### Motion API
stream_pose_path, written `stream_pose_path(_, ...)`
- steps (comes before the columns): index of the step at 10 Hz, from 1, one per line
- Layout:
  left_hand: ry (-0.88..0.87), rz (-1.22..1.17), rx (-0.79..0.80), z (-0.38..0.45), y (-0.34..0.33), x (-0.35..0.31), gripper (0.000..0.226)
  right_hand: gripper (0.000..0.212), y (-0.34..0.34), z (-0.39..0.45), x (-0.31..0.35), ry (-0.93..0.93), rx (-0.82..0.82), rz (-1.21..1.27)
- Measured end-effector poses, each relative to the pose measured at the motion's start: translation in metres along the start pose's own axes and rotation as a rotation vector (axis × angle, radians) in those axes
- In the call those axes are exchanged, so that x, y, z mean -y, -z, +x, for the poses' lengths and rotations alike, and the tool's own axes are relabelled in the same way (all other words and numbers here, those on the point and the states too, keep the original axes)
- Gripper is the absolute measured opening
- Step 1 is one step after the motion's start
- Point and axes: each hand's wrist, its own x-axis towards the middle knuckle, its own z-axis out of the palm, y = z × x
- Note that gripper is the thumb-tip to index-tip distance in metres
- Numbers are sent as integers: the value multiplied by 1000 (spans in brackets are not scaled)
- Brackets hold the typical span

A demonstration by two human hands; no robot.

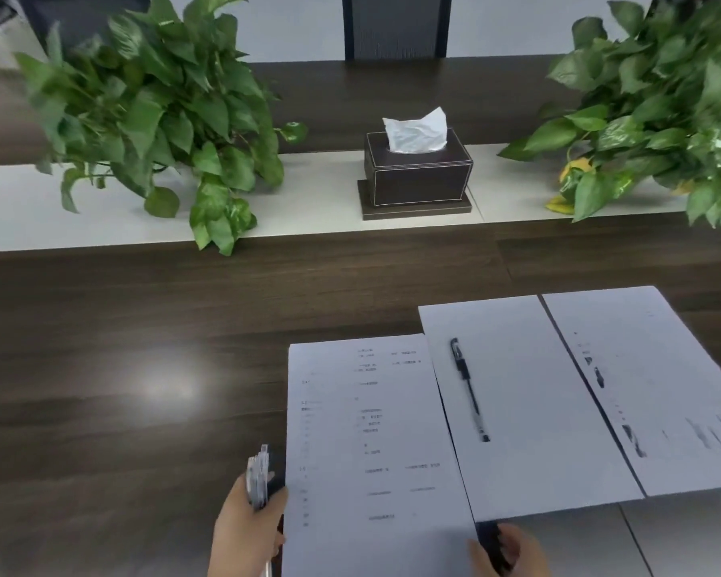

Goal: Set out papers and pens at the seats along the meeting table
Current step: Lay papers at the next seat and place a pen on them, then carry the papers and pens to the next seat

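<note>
Left hand point(248, 518) fingers clamped on pen bundle point(259, 476) at 6 o'clock, right hand point(506, 549) gripping dark pen point(490, 543), flat printed sheets point(371, 431) on woodgrain surface point(142, 326)

Tissue box point(416, 174) between two plants point(159, 114), pen point(470, 389) on middle paper point(529, 410), papers before box.

Black pen point(470, 389) lying on middle sheet point(525, 410); printed sheets point(371, 443) either side, overlapping.

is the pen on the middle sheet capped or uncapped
Capped: the pen lies flat on the blank sheet, its black clipped cap at the far end.
</note>
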Motion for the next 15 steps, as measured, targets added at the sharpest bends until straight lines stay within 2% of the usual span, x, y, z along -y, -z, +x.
stream_pose_path(1, 11, -78, 39, -12, -1, 3, 22, 44, -2, -34, 11, 49, -44, -5)
stream_pose_path(2, -46, -76, 93, -14, 1, 1, 14, 40, -8, -40, 3, 51, -26, -221)
stream_pose_path(3, -42, -42, 117, -8, 7, 4, 10, 49, -15, -53, 18, -32, 153, -464)
stream_pose_path(4, -33, -6, 113, 0, 13, 10, 14, 59, -21, -58, 24, 24, 193, -705)
stream_pose_path(5, -39, 5, 108, 6, 18, 13, 20, 60, -34, -65, 27, 49, 171, -748)
stream_pose_path(6, -67, 4, 108, 10, 23, 12, 16, 44, -39, -62, 32, 71, 186, -433)
stream_pose_path(7, -97, 22, 120, 11, 28, 10, 13, 35, -37, -57, 45, 19, 267, -305)
stream_pose_path(8, -115, 23, 127, 13, 30, 10, 14, 12, -38, -45, 49, 35, 345, -303)
stream_pose_path(9, -123, 23, 147, 13, 31, 11, 18, 19, -36, -40, 43, 169, 390, -432)
stream_pose_path(10, -136, 24, 157, 14, 35, 12, 18, 12, -32, -48, 33, 215, 414, -305)
stream_pose_path(11, -149, 5, 177, 19, 42, 15, 17, 11, -23, -64, 19, 179, 423, -125)
stream_pose_path(12, -154, -49, 219, 19, 49, 18, 28, 11, -6, -84, 1, 162, 412, 6)
stream_pose_path(13, -194, -143, 297, 1, 55, 21, 31, 12, 15, -105, -21, 148, 383, 135)
stream_pose_path(14, -210, -312, 484, -33, 62, 29, 32, 14, 41, -131, -49, 140, 375, 236)
stream_pose_path(15, -236, -360, 652, -78, 65, 49, 33, 20, 75, -168, -92, 173, 355, 314)
